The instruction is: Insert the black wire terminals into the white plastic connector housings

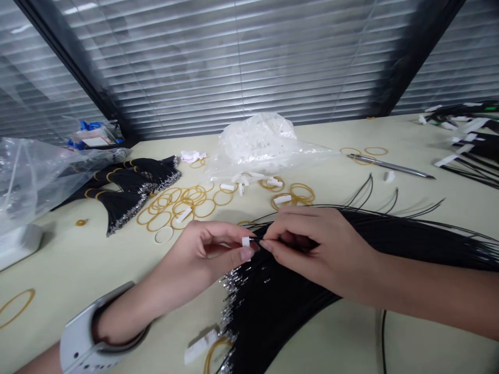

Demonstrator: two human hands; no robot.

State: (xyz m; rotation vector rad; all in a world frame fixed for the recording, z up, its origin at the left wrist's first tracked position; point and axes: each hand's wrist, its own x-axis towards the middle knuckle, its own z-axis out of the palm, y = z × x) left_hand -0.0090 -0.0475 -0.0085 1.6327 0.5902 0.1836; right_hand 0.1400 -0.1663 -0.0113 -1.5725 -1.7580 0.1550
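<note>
My left hand pinches a small white plastic connector between thumb and fingers. From the right, my right hand grips a thin black wire close to its end, which meets the connector. How deep the wire sits in it I cannot tell. Below both hands lies a thick bundle of black wires, with silvery metal tips fanned out along its left end. A white connector strip rests beside those tips, near a yellow rubber band.
Yellow rubber bands and loose white connectors lie beyond my hands. Behind them is a clear plastic bag of white parts. Banded black wire bundles lie left, a pen right, and more wires with white connectors far right.
</note>
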